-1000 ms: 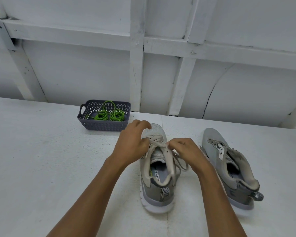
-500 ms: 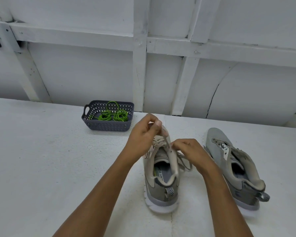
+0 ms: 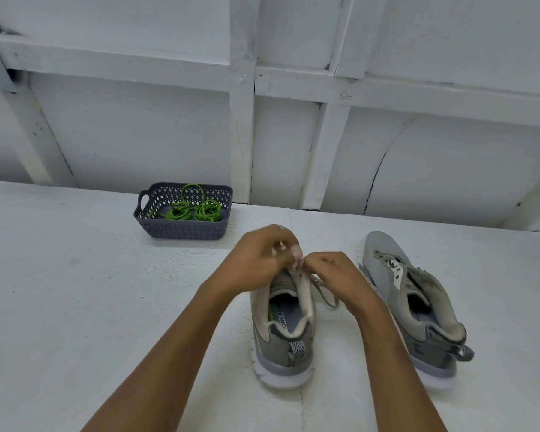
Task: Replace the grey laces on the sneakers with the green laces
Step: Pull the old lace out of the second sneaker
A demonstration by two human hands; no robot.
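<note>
A grey sneaker [image 3: 282, 344] stands heel toward me in the middle of the white table. My left hand [image 3: 259, 260] and my right hand [image 3: 337, 275] meet over its tongue, fingers curled, pinching the grey lace [image 3: 325, 294] at the eyelets; the left hand is blurred. A loose loop of that lace trails off the shoe's right side. The second grey sneaker [image 3: 409, 294] lies to the right, tilted, with no lace visible in it. Coiled green laces [image 3: 194, 210] lie in a dark grey basket [image 3: 184, 230] at the back left.
A white panelled wall [image 3: 262, 135] with wooden battens rises right behind the table's far edge. The white table [image 3: 75, 307] stretches wide to the left of the shoes.
My left hand, raised with the lace half a second ago, has come back down to the eyelets beside the right hand. The view shifted slightly.
</note>
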